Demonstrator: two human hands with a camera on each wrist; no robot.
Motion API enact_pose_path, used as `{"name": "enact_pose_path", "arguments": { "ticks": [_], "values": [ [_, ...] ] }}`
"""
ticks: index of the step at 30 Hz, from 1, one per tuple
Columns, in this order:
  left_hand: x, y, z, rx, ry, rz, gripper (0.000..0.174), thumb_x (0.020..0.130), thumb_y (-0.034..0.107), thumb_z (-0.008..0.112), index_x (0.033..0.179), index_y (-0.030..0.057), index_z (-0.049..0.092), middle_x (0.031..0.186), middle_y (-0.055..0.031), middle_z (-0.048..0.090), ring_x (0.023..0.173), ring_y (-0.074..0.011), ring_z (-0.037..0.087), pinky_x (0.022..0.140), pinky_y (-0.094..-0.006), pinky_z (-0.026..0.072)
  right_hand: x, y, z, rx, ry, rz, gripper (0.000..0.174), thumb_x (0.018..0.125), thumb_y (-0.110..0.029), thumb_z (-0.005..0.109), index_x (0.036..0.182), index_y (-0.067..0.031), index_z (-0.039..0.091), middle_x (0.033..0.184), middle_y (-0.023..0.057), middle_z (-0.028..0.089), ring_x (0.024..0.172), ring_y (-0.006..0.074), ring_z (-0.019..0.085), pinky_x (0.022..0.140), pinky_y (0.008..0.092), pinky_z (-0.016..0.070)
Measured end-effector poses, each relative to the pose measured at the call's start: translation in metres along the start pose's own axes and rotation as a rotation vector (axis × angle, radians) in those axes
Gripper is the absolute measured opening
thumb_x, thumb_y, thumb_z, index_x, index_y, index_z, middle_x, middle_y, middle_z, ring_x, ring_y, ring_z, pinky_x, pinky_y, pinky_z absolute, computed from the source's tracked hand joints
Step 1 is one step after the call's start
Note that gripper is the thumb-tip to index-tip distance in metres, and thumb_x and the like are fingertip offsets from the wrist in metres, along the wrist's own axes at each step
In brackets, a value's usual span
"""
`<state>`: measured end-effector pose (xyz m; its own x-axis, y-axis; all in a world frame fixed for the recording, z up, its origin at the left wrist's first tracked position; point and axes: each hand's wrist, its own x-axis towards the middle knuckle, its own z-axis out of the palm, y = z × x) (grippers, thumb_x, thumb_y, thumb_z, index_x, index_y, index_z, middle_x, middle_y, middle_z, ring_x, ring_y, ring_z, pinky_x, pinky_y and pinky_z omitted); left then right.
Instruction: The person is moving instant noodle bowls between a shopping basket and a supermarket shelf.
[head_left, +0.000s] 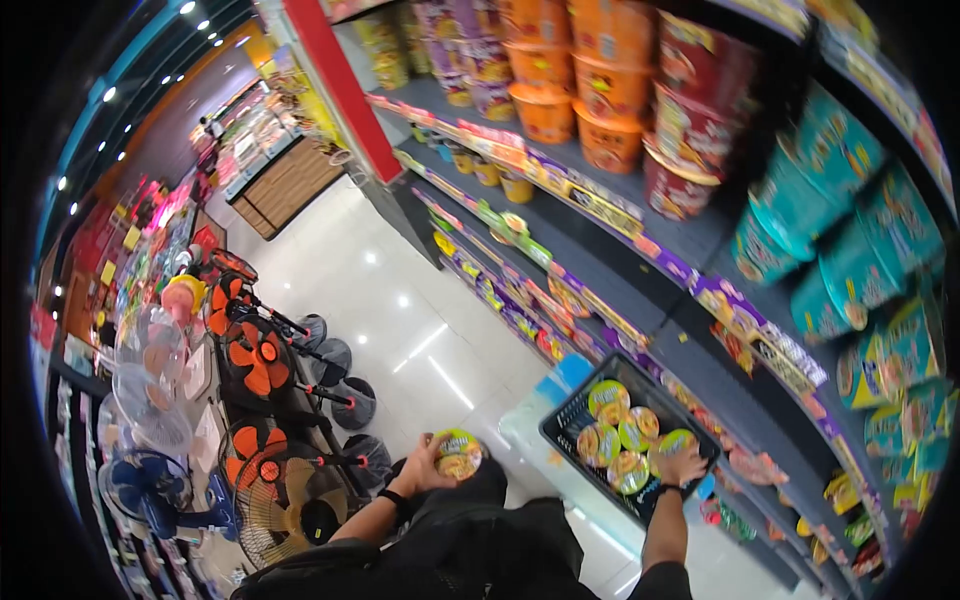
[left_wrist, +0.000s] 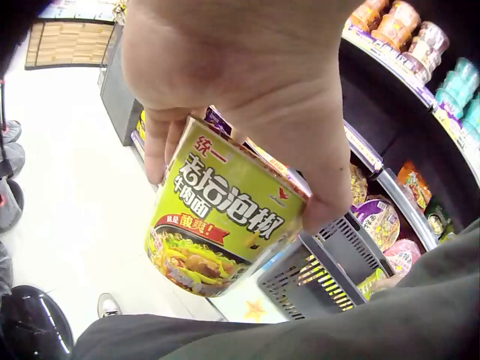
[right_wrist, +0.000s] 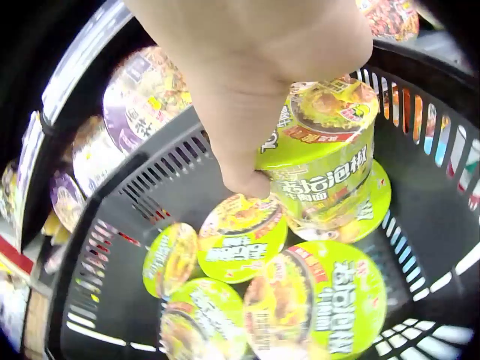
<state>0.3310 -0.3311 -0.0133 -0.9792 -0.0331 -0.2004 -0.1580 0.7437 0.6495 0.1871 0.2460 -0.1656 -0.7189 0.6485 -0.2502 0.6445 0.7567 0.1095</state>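
My left hand (head_left: 425, 470) grips a green instant noodle cup (left_wrist: 217, 217) near its rim, out in front of my legs. The cup hangs tilted, its noodle picture and lettering facing the left wrist camera. Over at the right, my right hand (head_left: 682, 466) reaches into a black plastic basket (right_wrist: 161, 184) with slotted walls. Its fingers and thumb hold another green noodle cup (right_wrist: 322, 176) by the upper side, above the other cups. Several more noodle cups (right_wrist: 315, 296) with green-edged lids stand below it in the basket. The right fingers' far side is hidden.
The basket rests on a pale stand (head_left: 525, 425) beside the shelves. Shelves at right carry orange noodle tubs (head_left: 610, 90), teal tubs (head_left: 790, 215) and bagged goods. Several standing fans (head_left: 265, 365) line the left of the white tiled floor (head_left: 420, 310).
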Motion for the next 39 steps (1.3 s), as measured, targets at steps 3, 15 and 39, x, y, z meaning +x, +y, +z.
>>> {"name": "enact_pose_path", "arguments": {
  "ticks": [3, 15, 39],
  "values": [
    [0.009, -0.013, 0.001, 0.005, -0.112, 0.068, 0.107, 0.052, 0.043, 0.093, 0.145, 0.0123, 0.052, 0.136, -0.0322, 0.047, 0.118, -0.0493, 0.059, 0.103, -0.0495, 0.0524, -0.048, -0.017, -0.017, 0.279, 0.156, 0.053, 0.122, 0.056, -0.050, 0.091, 0.154, -0.0107, 0.030, 0.145, 0.0334, 0.043, 0.144, 0.0503, 0.033, 0.113, 0.0689, 0.0272],
    [0.156, -0.046, -0.098, -0.387, -0.297, 0.506, 0.102, 0.063, 0.034, 0.091, 0.151, 0.0100, 0.046, 0.138, -0.0220, 0.050, 0.132, -0.0404, 0.047, 0.115, -0.0450, 0.0412, -0.285, -0.222, -0.150, 0.795, -0.081, -1.022, 0.110, 0.048, -0.035, 0.099, 0.146, -0.0146, 0.052, 0.130, 0.0158, 0.055, 0.124, 0.0368, 0.052, 0.107, 0.0484, 0.0453],
    [0.315, -0.150, -0.361, -1.145, 0.376, 0.282, 0.118, 0.071, 0.026, 0.083, 0.162, 0.0068, 0.011, 0.151, -0.0137, 0.041, 0.143, -0.0279, 0.043, 0.121, -0.0408, 0.0328, -0.291, -0.690, -0.289, 1.681, -0.333, -1.447, 0.130, 0.060, -0.034, 0.100, 0.155, -0.0006, 0.019, 0.150, 0.0220, 0.041, 0.139, 0.0314, 0.047, 0.118, 0.0449, 0.0380]
  ]
}}
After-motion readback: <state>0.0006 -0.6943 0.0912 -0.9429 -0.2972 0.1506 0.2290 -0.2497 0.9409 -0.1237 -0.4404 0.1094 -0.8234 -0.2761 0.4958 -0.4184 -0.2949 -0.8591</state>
